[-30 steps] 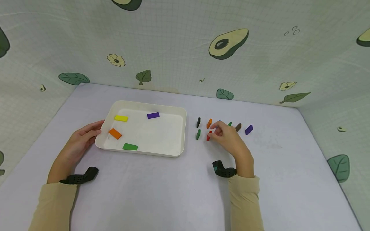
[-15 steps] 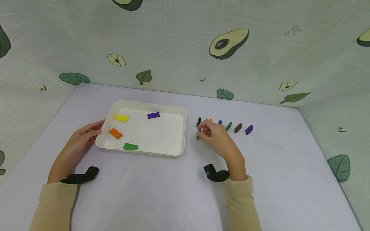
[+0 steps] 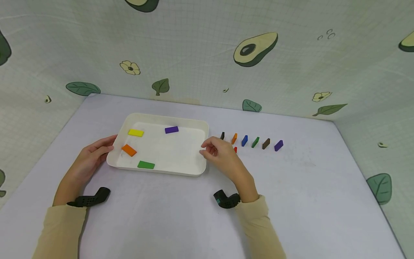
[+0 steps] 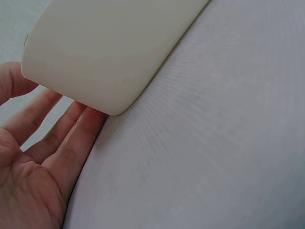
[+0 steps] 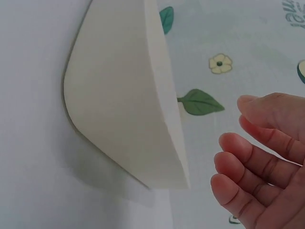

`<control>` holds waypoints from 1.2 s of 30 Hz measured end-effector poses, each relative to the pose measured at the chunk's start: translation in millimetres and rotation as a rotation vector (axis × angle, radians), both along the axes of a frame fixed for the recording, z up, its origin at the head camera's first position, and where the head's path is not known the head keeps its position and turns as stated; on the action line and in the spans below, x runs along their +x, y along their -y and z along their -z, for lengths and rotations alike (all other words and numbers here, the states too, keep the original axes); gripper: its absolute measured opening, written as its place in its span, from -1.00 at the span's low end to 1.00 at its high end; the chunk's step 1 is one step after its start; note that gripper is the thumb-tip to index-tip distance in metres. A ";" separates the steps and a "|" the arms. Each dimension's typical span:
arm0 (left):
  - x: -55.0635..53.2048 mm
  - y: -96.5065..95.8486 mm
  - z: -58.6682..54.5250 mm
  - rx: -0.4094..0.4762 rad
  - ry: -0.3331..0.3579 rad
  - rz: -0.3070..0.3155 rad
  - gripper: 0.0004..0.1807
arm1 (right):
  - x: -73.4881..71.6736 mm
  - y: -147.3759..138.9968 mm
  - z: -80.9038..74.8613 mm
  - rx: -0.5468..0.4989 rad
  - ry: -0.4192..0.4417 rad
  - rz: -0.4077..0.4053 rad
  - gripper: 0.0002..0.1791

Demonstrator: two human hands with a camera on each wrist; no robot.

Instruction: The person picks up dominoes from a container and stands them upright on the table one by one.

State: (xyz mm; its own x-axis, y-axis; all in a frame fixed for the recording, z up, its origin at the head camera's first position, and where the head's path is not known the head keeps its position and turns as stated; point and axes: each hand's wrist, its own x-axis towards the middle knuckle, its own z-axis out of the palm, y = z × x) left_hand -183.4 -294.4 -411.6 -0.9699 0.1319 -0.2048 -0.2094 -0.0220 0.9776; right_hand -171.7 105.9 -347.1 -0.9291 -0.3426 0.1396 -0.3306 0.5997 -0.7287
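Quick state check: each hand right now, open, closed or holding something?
Left hand: open, touching the end of the white tray.
Right hand: open, loosely curled, nothing visible in it.

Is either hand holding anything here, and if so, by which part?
No grip shows. The left hand touches the white tray from outside, at its left end; the right hand, by the tray's opposite end, holds nothing visible.

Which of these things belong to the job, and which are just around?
Likely part of the job:
white tray, touched by the left hand
yellow block, orange block, purple block and green block inside it
coloured blocks outside it

Seemingly just around:
patterned cloth behind the table
black devices worn at the wrists
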 end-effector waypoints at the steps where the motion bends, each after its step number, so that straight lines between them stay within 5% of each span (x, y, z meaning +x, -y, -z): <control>1: -0.1 0.0 0.0 -0.002 0.001 -0.001 -0.43 | 0.3 2.4 1.1 -0.006 0.002 -0.005 -0.85; 17: 1.0 -1.0 -1.2 0.025 -0.008 -0.003 -0.44 | 2.3 36.0 7.1 0.003 0.023 -0.062 -0.82; 27: 0.9 -1.1 -0.6 0.029 -0.006 -0.004 -0.49 | -19.8 55.8 15.0 0.033 0.088 -0.020 -0.76; 36: 1.1 -2.1 -0.9 -0.007 0.001 -0.010 -0.41 | -44.9 65.8 -6.3 0.128 0.131 -0.040 -0.69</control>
State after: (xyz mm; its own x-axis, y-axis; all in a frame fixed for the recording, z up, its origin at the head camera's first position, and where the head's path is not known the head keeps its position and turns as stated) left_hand -182.3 -292.4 -410.7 -0.9709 0.1208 -0.2070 -0.2106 -0.0170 0.9774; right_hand -216.5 40.1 -340.9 -0.9216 -0.3870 -0.0289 -0.2635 0.6787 -0.6855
